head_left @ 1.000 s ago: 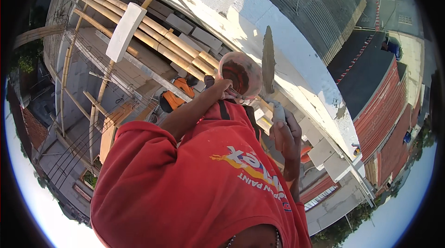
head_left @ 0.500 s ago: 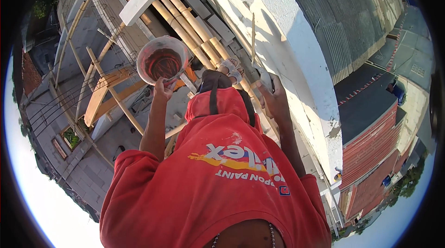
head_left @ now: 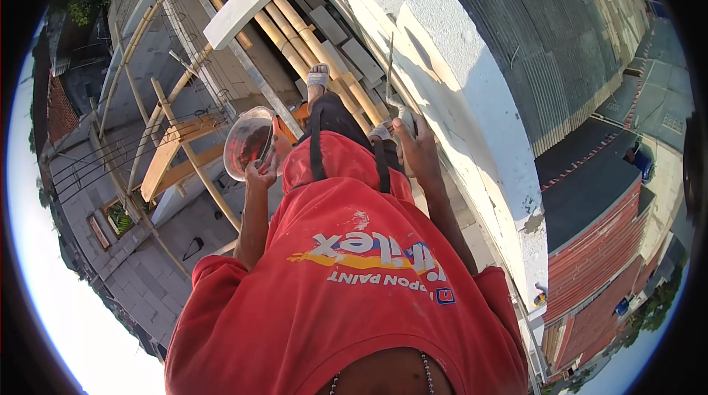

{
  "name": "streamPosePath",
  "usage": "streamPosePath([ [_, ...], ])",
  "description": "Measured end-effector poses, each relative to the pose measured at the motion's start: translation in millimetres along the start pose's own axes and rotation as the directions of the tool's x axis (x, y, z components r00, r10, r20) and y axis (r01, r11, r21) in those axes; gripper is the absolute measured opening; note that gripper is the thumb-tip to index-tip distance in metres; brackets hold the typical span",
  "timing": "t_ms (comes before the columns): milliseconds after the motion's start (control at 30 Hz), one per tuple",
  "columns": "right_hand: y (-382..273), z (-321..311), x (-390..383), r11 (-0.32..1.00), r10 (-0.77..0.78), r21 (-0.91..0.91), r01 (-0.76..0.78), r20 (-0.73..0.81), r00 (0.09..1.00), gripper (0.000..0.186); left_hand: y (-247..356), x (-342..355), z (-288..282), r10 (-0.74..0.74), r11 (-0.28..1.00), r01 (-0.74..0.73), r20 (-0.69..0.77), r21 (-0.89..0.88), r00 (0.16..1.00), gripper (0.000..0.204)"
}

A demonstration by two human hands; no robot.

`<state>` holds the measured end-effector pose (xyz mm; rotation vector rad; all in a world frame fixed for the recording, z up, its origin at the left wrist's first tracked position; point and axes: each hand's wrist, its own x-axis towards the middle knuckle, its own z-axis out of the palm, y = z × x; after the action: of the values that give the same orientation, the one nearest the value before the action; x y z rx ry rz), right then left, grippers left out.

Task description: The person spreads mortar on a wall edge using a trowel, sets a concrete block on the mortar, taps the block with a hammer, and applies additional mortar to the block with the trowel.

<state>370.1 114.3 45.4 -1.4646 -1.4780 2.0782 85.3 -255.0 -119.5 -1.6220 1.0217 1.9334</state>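
Hands at work high on bamboo scaffolding beside a white plastered wall (head_left: 472, 100).

Head view: left hand (head_left: 262, 171) pinches the near rim of a round clear plastic bowl (head_left: 248, 144) of reddish-brown mix, fingers curled on its edge. Right hand (head_left: 417, 150) wraps closed round a slim metal trowel (head_left: 391, 85), blade's long axis pointing far, alongside the wall at right; bowl lies left of it, nearer the left hand.
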Motion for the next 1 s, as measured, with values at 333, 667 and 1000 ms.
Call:
streamPosePath([
  [333, 22, 81, 127, 0.995, -0.080, 0.038, 0.087, -0.159, 0.984, 0.046, 9, 34, 166, 0.083, 0.975, -0.102, 0.102, 0.197, 0.991, 0.043],
  [667, -2, 143, 145, 0.979, 0.185, 0.160, -0.125, -0.448, 0.875, 0.044, 51, 64, 375, -0.095, 0.817, -0.021, 0.169, 0.577, 0.981, 0.027],
  [1000, -29, 180, 153, 0.936, 0.260, 0.029, -0.350, -0.726, 0.636, 0.052, 54, 87, 489, -0.311, 0.506, -0.013, 0.196, 0.862, 0.930, 0.022],
])
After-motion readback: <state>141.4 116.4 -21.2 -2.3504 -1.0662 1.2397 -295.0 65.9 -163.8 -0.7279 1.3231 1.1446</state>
